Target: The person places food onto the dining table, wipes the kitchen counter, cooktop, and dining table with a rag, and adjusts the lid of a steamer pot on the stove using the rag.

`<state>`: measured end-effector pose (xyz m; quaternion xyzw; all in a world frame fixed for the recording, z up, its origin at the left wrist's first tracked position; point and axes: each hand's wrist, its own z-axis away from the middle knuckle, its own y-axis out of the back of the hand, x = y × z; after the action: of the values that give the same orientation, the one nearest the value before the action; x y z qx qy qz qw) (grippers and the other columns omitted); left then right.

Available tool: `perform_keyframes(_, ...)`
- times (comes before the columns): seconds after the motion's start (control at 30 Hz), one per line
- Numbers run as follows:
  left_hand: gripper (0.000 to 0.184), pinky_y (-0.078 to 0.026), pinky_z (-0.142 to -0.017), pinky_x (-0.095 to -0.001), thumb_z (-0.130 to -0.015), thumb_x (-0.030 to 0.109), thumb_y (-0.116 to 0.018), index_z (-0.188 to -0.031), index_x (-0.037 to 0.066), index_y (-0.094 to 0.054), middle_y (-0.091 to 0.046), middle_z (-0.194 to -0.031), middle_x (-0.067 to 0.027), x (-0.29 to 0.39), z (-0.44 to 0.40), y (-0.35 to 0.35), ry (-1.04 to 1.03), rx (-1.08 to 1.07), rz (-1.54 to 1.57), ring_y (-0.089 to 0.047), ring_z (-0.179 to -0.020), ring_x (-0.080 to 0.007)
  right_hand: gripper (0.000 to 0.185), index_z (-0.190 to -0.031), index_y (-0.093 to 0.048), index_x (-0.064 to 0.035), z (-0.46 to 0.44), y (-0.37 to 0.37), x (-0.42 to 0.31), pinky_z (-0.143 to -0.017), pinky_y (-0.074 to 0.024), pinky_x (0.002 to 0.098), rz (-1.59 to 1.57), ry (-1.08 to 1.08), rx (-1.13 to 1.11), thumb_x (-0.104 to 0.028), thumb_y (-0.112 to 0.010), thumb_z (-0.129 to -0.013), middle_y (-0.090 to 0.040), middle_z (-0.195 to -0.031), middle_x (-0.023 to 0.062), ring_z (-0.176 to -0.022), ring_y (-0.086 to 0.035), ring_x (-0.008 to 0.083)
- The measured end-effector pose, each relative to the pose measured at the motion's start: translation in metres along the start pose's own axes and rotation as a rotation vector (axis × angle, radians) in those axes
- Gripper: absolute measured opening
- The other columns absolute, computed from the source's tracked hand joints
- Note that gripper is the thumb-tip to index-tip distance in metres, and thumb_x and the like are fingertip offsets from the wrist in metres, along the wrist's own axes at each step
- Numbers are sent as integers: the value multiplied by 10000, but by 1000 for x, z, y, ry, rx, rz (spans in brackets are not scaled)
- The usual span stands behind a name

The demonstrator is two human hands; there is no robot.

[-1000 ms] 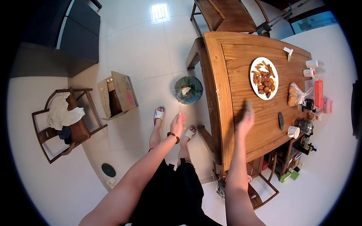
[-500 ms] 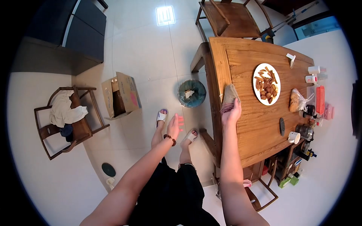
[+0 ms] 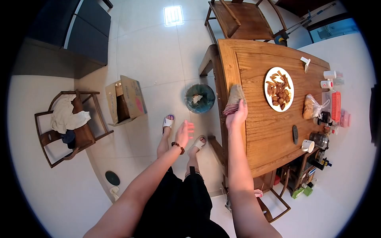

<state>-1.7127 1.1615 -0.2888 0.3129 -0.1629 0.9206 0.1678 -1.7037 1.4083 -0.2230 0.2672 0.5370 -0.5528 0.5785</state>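
Note:
My right hand (image 3: 237, 115) grips a folded cloth (image 3: 235, 98), greyish-tan on top with a purplish edge, at the near-left border of the wooden table (image 3: 262, 146). The cloth lies against the tabletop edge. My left hand (image 3: 184, 134) hangs in the air over the floor, fingers spread apart and holding nothing; a beaded bracelet is on that wrist. Ahead of it on the floor stands a round bin (image 3: 199, 98) with a clear liner and some pale crumpled waste inside. A white plate (image 3: 268, 97) of fries and browned round pieces sits on the table, right of the cloth.
On the table are a remote (image 3: 295, 135), a white mug (image 3: 308, 146), a bag of bread (image 3: 308, 106) and a red basket (image 3: 336, 106). An open cardboard box (image 3: 135, 101) stands on the floor at left, near a chair (image 3: 85, 133) with clothes. Another chair (image 3: 242, 23) is at the table's far end.
My right hand has moved slightly left with the cloth, towards the table's edge. My left hand stays nearly in place, and the view has shifted a little.

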Motion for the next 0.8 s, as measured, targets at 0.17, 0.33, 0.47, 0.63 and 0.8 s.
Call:
perform_keyframes(0.17, 717, -563, -793, -369, -1053, 660, -306, -1250, 43, -611, -671, -1230, -131, -1, 0, 17, 33, 1, 16, -667, -1055, -214, 387, -1403, -563, -23, -57, 16, -68, -929, -556, 439, 134, 213, 4, -225, -514, -1076, -649, -1257, 182, -1080, -649, 278)
perform_keyframes(0.33, 761, -589, -768, -390, -1061, 647, -297, -1252, -20, -609, -678, -1223, -192, -4, -9, 29, 35, 49, -13, -690, -1055, -267, 415, -1450, -550, -27, -108, -2, -82, -1121, -438, 427, 1175, 269, -299, -166, -472, -1067, -569, -1428, 205, -1303, -556, 287)
perform_keyframes(0.47, 749, -555, -743, -341, -1031, 703, -313, -1245, 51, -614, -676, -1189, -116, -1, -14, 28, 56, 42, -25, -649, -1027, -196, 441, -1460, -545, -49, -96, 11, -16, -1248, -279, 441, 1085, 484, -322, -98, -483, -1026, -508, -1522, 209, -1459, -422, 377)
perform_keyframes(0.63, 728, -582, -779, -394, -1064, 635, -293, -1236, 4, -613, -681, -1200, -167, 1, -17, 19, 63, 56, -41, -678, -1030, -244, 359, -1355, -592, 44, -2, -36, 55, -1158, -379, 398, 537, 221, -431, -149, -504, -1065, -633, -1372, 189, -1328, -552, 267)
perform_keyframes(0.8, 738, -570, -791, -398, -1053, 663, -306, -1236, 18, -615, -682, -1192, -144, 26, -12, 3, 47, -12, -107, -670, -1044, -237, 224, -1210, -638, -77, 10, -35, 50, -882, -535, 336, -212, -176, 148, -221, -605, -1042, -695, -1143, 61, -1034, -653, 175)
